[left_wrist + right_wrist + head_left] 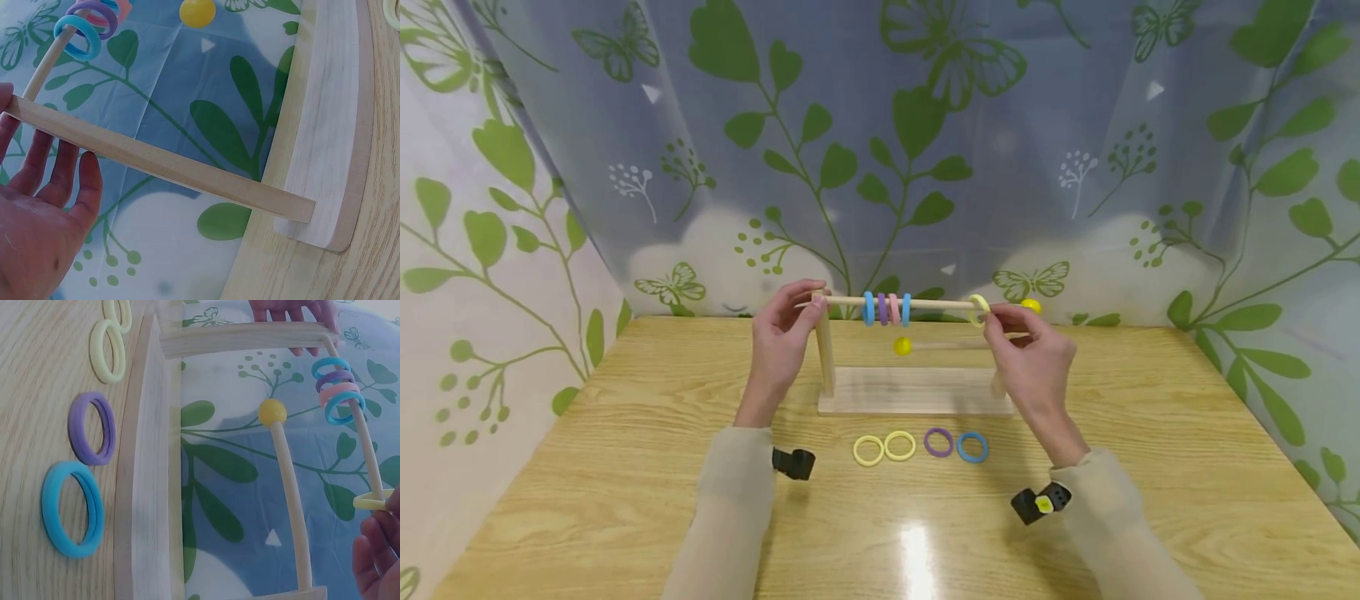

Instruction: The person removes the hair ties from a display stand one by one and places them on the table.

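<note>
On the left, we see the left hand (781, 337) gripping the top of the upright post (826, 354), fingers behind it. From there the upper rod (942, 304) runs level to the right, its long axis parallel to the base (917, 392). Strung on it, left to right, hang a blue ring (868, 309), a purple ring (882, 309), a pink ring (893, 309) and a second blue ring (906, 309), each standing crosswise. Below, the lower rod (951, 346) points left, tipped with a ball (902, 346). In front of the base, flat on the table (820, 533), lie two yellow rings (868, 464), then purple and blue loose rings (972, 462). At the upper rod's right end we find the held ring (364, 504), upright, its hole facing roughly along the rod; we cannot tell how far it is threaded. The right hand (1036, 354), well apart from the left, pinches it. Behind that hand shows another ball (1032, 307).
</note>
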The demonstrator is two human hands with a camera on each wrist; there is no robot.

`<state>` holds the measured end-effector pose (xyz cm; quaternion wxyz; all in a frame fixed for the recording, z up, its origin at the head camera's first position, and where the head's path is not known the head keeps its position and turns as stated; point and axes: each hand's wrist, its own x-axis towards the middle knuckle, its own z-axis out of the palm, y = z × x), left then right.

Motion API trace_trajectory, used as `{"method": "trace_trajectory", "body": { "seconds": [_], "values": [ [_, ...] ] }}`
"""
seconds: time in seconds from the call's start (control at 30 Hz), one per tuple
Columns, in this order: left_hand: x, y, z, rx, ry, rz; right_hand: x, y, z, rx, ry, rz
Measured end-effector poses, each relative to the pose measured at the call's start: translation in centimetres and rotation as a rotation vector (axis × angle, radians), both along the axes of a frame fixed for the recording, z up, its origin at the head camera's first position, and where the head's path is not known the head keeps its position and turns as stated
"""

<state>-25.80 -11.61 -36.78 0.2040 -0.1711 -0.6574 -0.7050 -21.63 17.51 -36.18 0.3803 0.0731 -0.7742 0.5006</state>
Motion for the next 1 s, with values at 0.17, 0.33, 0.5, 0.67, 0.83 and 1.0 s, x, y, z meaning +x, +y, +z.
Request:
{"method": "trace_trajectory", "body": {
  "seconds": [0.17,0.33,0.5,0.67,0.83,1.0],
  "values": [
    [0.1,0.1,0.1,-0.008,0.005,-0.009,0.0,0.5,0.2,-0.007,-0.005,-0.027],
    [0.0,-0.1,0.1,-0.011,-0.003,-0.016,0.0,1.2,0.3,0.003,-0.008,-0.056],
    [0.1,-0.1,0.1,-0.015,-0.005,-0.017,0.1,1.7,0.4,0.007,-0.004,-0.085],
    [0.1,-0.1,0.2,-0.015,-0.007,-0.016,0.4,2.1,0.4,0.007,-0.008,-0.111],
    [0.1,-0.1,0.2,-0.022,-0.004,-0.011,0.7,2.6,0.4,0.014,-0.004,-0.119],
    [0.2,-0.1,0.2,-0.025,-0.005,-0.011,0.9,2.9,0.4,0.021,0.004,-0.118]
  ]
}}
